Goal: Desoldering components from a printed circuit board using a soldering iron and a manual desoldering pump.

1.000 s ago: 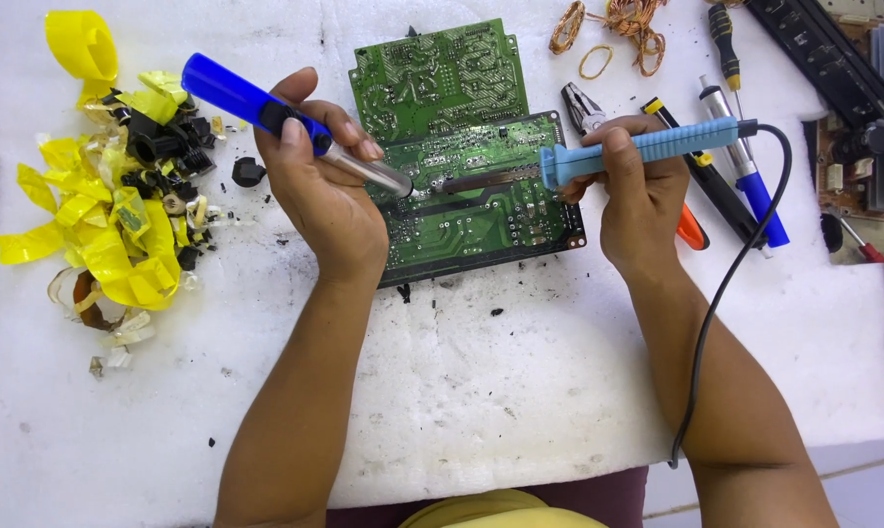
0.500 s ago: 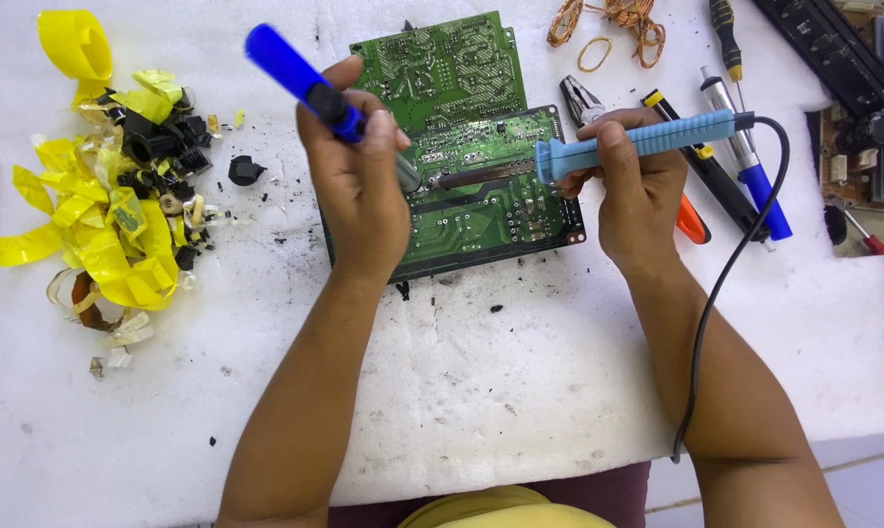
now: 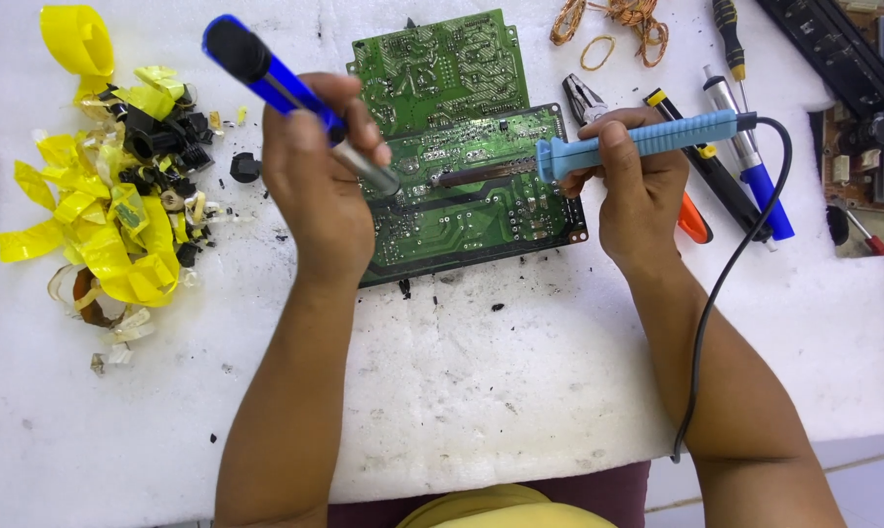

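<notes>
Both forearms reach fwd; left hand (image 3: 315, 186) fisted, knuckles up, right hand (image 3: 638, 191) curled shut (thumb on top), wrists level.

No packages, labels, signs or screens show in this view. The nearest thing to packaging is the heap of torn yellow tape scraps (image 3: 100, 210) at the left of the white bench (image 3: 481, 391); they are loose, crumpled strips mixed with small black parts, and they carry no readable panel. The two green circuit boards (image 3: 462, 147) bear only fine pale markings, too small to tell as labels.
</notes>
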